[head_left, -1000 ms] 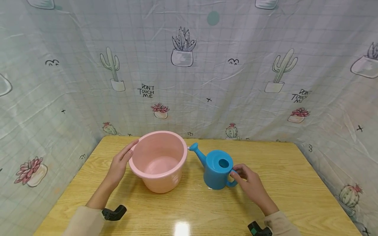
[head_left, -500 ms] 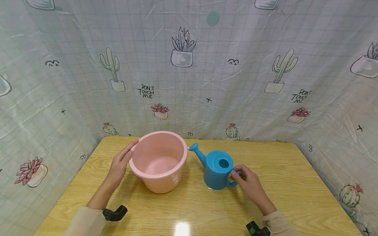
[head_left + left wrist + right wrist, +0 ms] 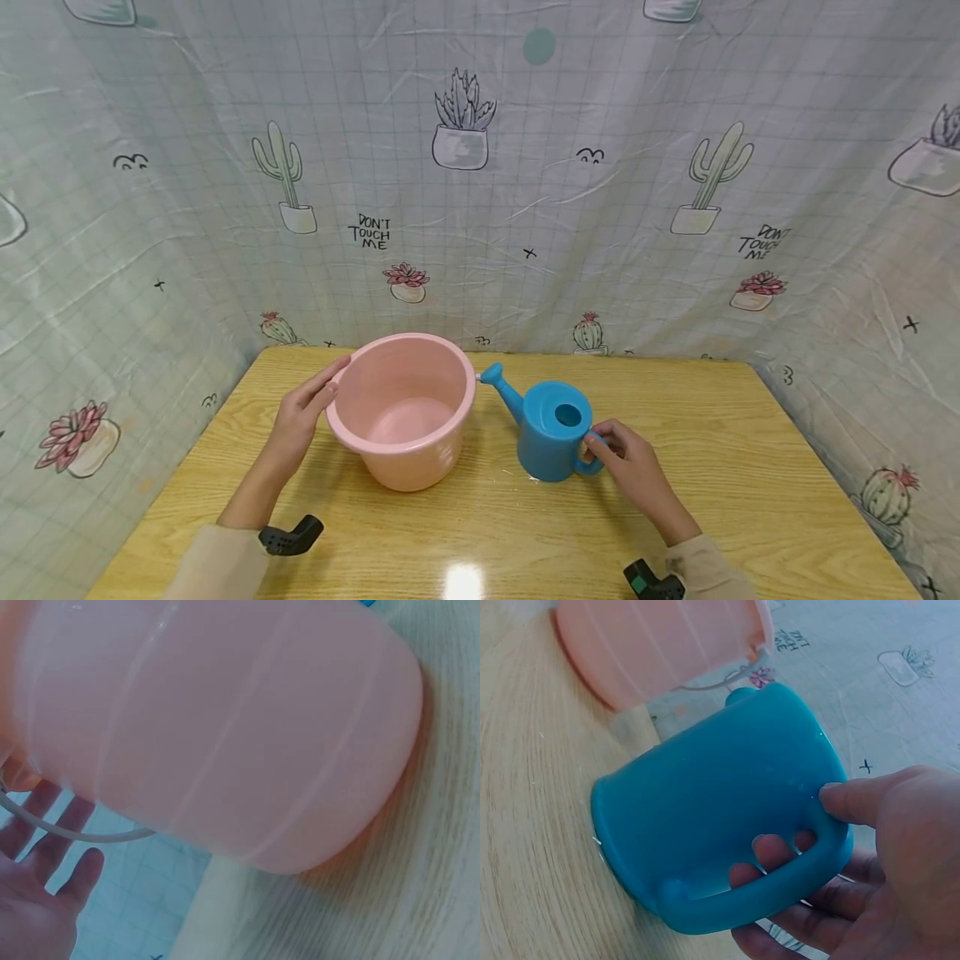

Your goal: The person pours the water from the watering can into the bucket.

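Observation:
On the left side of the table, a pink bucket [image 3: 408, 471] stands upright; its inside shows nothing in it. My left hand [image 3: 295, 421] rests against the left part of its rim. The left wrist view shows straight, spread fingers of the left hand [image 3: 41, 900] beside the bucket's thin white handle [image 3: 97, 838]. To the right stands a blue watering can [image 3: 546, 454], its spout pointing left at the bucket's rim. My right hand [image 3: 637, 471] grips its handle [image 3: 757, 900], thumb on top and fingers passing through the loop.
Both things stand on a wooden table [image 3: 712, 467]. A cloth printed with cacti [image 3: 525, 208] hangs behind the table and along both sides. A dark device is strapped at each wrist. Some small wet-looking spots lie near the watering can.
Hardly anything differs. The right forearm has shifted slightly left, while both hands keep their places on the bucket and the watering can.

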### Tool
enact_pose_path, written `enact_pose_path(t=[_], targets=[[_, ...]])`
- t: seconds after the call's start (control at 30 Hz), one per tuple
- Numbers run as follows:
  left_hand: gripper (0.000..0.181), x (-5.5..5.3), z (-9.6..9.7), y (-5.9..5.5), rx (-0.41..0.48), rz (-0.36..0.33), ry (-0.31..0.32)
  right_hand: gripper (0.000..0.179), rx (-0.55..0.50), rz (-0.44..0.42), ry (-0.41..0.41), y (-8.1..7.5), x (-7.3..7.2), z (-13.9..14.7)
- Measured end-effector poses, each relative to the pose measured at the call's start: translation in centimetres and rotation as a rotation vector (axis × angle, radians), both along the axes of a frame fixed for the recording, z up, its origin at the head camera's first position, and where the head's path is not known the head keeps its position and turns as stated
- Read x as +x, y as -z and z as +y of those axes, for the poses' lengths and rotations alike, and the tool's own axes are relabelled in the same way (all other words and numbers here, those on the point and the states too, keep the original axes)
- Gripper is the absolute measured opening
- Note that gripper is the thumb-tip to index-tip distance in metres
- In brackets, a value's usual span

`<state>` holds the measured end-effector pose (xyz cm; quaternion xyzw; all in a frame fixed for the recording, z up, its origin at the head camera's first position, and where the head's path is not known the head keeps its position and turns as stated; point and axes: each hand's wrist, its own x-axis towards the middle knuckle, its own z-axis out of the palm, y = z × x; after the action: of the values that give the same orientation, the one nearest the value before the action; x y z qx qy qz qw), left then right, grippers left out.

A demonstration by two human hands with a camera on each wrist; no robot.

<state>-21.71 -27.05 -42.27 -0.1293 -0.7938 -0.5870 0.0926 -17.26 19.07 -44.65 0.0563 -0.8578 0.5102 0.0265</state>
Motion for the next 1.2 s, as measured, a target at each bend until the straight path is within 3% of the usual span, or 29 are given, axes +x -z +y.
enact_pose_path(t=[0.4, 1.2], targets=[[0.044, -0.11, -0.05, -0.20, -0.027, 0.030, -0.004, 0.027, -0.001, -0.005, 0.004, 0.20, -0.23, 0.07], [0.046, -0.08, 0.16, -0.57, -0.007, 0.008, -0.011, 0.033, -0.038, -0.015, 0.026, 0.16, -0.14, -0.20]])
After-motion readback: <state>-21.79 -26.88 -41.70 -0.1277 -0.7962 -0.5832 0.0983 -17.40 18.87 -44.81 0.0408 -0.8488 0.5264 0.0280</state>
